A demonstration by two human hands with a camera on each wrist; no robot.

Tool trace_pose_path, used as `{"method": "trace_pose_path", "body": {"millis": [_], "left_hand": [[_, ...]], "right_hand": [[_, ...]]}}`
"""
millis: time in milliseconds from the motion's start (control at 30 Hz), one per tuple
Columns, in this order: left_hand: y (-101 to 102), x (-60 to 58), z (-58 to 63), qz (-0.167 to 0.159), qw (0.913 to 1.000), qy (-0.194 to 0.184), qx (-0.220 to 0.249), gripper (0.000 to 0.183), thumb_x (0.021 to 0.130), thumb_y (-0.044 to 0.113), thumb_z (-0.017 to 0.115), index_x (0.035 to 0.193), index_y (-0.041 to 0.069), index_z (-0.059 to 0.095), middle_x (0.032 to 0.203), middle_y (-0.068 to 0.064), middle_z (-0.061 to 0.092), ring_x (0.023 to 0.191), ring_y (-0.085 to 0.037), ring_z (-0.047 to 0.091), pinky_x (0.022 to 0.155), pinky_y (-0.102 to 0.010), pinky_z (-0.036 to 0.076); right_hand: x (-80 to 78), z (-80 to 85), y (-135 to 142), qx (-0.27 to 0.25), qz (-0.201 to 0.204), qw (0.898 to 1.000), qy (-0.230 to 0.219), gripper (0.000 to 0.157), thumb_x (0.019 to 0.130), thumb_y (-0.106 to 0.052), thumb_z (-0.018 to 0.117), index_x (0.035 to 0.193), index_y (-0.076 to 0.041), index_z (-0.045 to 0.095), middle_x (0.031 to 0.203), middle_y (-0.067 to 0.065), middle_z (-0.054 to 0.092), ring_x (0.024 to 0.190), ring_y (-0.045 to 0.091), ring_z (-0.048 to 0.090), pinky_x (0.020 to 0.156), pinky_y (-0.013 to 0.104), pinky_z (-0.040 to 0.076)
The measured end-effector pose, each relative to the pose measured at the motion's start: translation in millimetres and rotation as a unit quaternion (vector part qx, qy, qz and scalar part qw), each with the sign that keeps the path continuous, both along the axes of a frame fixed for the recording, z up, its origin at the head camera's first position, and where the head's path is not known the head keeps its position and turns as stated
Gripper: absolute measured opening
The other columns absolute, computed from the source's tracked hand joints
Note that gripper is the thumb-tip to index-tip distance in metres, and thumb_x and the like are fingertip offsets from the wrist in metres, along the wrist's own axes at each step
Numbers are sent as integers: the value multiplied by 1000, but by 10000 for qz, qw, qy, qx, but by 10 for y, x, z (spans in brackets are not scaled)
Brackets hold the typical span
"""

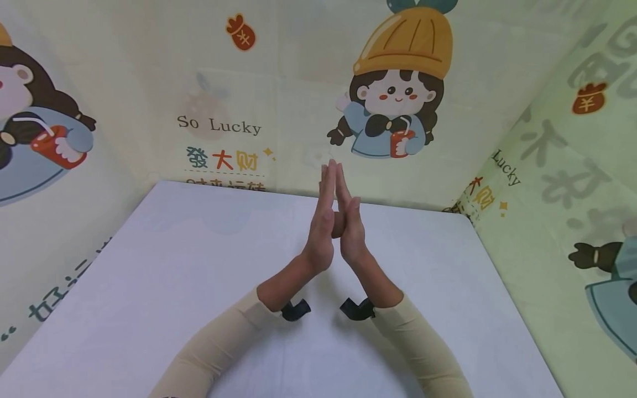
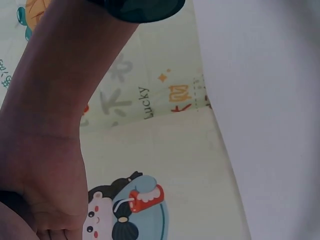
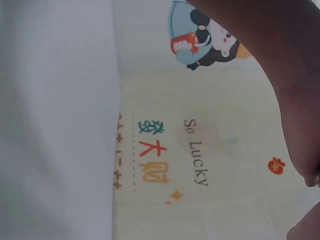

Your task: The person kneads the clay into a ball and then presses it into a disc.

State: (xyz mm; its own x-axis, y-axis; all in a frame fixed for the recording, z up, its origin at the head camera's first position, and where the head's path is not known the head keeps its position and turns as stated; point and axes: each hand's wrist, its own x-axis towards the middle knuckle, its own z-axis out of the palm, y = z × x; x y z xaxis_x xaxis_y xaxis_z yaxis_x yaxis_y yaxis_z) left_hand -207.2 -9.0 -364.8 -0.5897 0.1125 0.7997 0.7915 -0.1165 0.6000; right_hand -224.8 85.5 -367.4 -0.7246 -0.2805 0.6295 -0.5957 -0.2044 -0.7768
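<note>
In the head view my left hand (image 1: 320,239) and right hand (image 1: 353,235) are raised above the white table (image 1: 224,287), palms facing each other. Their straight fingers point up and meet at the tips, while the heels of the palms stand apart. Between the palms shows a small brownish patch; I cannot tell if it is shaded skin or a thing. The left wrist view has part of the left hand (image 2: 55,195) at its lower left. Only a bit of the right hand (image 3: 306,155) appears at the right edge of the right wrist view.
Printed cloth walls with cartoon figures (image 1: 398,110) and lettering enclose the table at the back and both sides. A black strap piece (image 1: 296,310) juts from the left wrist, and another black piece (image 1: 357,309) from the right. Beige sleeves (image 1: 224,337) cover the forearms.
</note>
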Motion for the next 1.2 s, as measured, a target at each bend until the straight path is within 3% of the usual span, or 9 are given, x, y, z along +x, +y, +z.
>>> {"method": "trace_pose_path", "body": {"millis": [133, 267, 367, 500, 600, 633, 1100, 1133, 1200], "left_hand": [[-9, -57, -24, -76, 9995, -283, 118, 77, 111, 54, 13, 168, 3, 4, 177, -6, 2, 161, -22, -9, 126, -46, -6], [-27, -101, -44, -132, 9981, -531, 277, 76, 111, 54, 14, 169, 7, 3, 177, -1, 0, 160, -17, -11, 126, -45, -7], [-45, -124, -54, -75, 9978, -574, 323, 79, 110, 57, 14, 169, 5, 3, 177, -2, 1, 160, -16, -11, 126, -46, -7], [-60, -168, -57, -56, 9970, -674, 380, 82, 109, 62, 14, 169, 6, 3, 177, -2, -1, 160, -15, -12, 126, -48, -6], [-71, -203, -45, -127, 9951, -832, 523, 85, 107, 65, 16, 170, 9, 3, 177, -2, -4, 159, -11, -11, 126, -49, -5], [-77, -214, -40, -151, 9943, -877, 579, 85, 107, 65, 16, 170, 10, 3, 177, -1, -4, 159, -10, -11, 126, -49, -5], [-214, -316, -6, 343, 9923, -944, 729, 66, 108, 32, 14, 170, 11, 7, 177, 3, 2, 160, -10, -7, 126, -44, -3], [-221, -327, -6, 383, 9925, -907, 725, 66, 108, 32, 14, 170, 10, 7, 177, 3, 3, 160, -10, -7, 126, -44, -3], [-234, -350, -7, 430, 9928, -871, 702, 66, 109, 33, 14, 170, 10, 8, 177, 3, 4, 160, -10, -7, 126, -44, -4]], "right_hand": [[18, -26, -28, -6, -52, 10000, 37, 81, 110, -64, 13, 169, -9, 9, 176, -1, 11, 158, 23, 23, 126, 53, 11], [38, -58, -56, 91, -117, 9999, -25, 85, 108, -68, 12, 169, -10, 8, 176, -5, 11, 157, 18, 25, 126, 46, 14], [60, -77, -76, 171, -204, 9996, -119, 85, 107, -70, 11, 170, -14, 9, 175, -8, 12, 129, 10, 52, 118, 44, 26], [94, -91, -98, 291, -300, 9990, -133, 87, 105, -73, 12, 170, -15, 10, 175, -9, 10, 135, 8, 45, 120, 46, 20], [112, -100, -112, 376, -296, 9988, -43, 86, 106, -71, 11, 170, -12, 10, 176, -7, 7, 160, 10, 3, 126, 47, 2], [116, -105, -116, 390, -286, 9988, -16, 86, 107, -70, 11, 169, -11, 10, 176, -7, 7, 160, 12, 0, 126, 47, 0], [206, -145, -175, 608, -283, 9973, 308, 85, 109, -65, 10, 168, -4, 9, 176, 6, 2, 161, 21, 4, 127, 48, 2], [211, -138, -175, 613, -294, 9972, 322, 84, 109, -65, 10, 168, -5, 8, 176, 9, 10, 160, 22, 10, 127, 48, 2], [216, -121, -171, 634, -320, 9969, 340, 84, 109, -65, 10, 168, -6, 7, 161, 16, 42, 152, 23, 32, 127, 48, 3]]}}
